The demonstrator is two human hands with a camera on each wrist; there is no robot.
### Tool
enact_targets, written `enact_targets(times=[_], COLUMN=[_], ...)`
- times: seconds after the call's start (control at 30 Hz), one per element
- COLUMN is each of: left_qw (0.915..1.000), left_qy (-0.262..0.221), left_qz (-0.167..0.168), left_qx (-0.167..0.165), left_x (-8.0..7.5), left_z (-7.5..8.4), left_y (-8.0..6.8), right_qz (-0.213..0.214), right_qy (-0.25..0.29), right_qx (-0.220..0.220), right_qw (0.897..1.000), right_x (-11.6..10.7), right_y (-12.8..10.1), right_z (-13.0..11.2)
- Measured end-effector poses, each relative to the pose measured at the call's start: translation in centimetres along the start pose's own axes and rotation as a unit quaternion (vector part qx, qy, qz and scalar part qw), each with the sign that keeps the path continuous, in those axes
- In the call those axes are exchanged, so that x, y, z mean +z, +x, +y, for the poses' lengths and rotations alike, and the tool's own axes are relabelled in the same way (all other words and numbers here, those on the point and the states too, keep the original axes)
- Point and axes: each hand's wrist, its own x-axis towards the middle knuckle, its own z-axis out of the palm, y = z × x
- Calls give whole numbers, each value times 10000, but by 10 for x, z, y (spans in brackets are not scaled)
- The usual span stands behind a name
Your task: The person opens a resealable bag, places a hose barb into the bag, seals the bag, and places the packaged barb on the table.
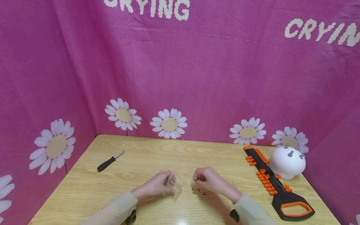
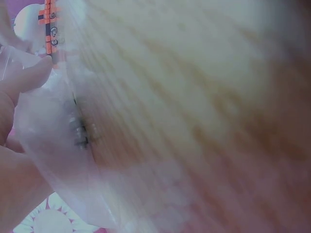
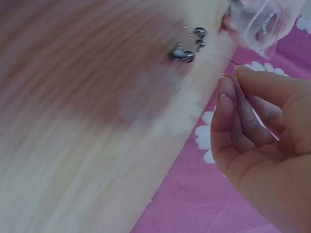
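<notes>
On the wooden table (image 1: 140,156) my left hand (image 1: 158,185) grips a small clear plastic bag (image 1: 175,185). The left wrist view shows the bag (image 2: 53,150) up close against my fingers (image 2: 24,77). Several small dark screws (image 1: 198,191) lie loose on the wood between my hands; they also appear as screws (image 3: 187,48) in the right wrist view and blurred screws (image 2: 80,131) through the bag. My right hand (image 1: 200,178) hovers just above them, its fingertips (image 3: 226,92) drawn together, with nothing visible between them. The bag (image 3: 262,24) shows beyond it.
A black-handled screwdriver (image 1: 109,161) lies at the far left of the table. On the right lie a long black and orange tool rack (image 1: 270,179) and a white dome (image 1: 287,162) with screws standing in its top. Pink daisy cloth (image 1: 197,78) walls in the back and sides.
</notes>
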Motion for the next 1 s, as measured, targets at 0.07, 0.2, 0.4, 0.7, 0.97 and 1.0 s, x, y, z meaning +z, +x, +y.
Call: enact_targets(times=[0.07,0.2,0.4,0.7,0.97,1.0], left_qw=[10000,10000,10000,9999,9999,10000], left_qy=[26,30,-68,-74,-65,-54], left_qz=[2,-14,-33,-71,-29,-25], left_qx=[7,-6,-7,18,97,80], left_x=[0,0,0,0,-1,-1], left_z=[0,0,0,0,1,1], left_y=[0,-1,0,0,-1,-1], right_qz=[-34,-218,-486,-640,-610,-623], right_qy=[45,243,266,177,-84,-69], right_qx=[77,215,164,280,144,154], right_qw=[10000,9992,9983,9974,9980,9979], right_x=[0,-2,-3,-1,2,2], right_y=[-5,-16,-27,-33,-32,-32], right_z=[3,8,12,15,17,17])
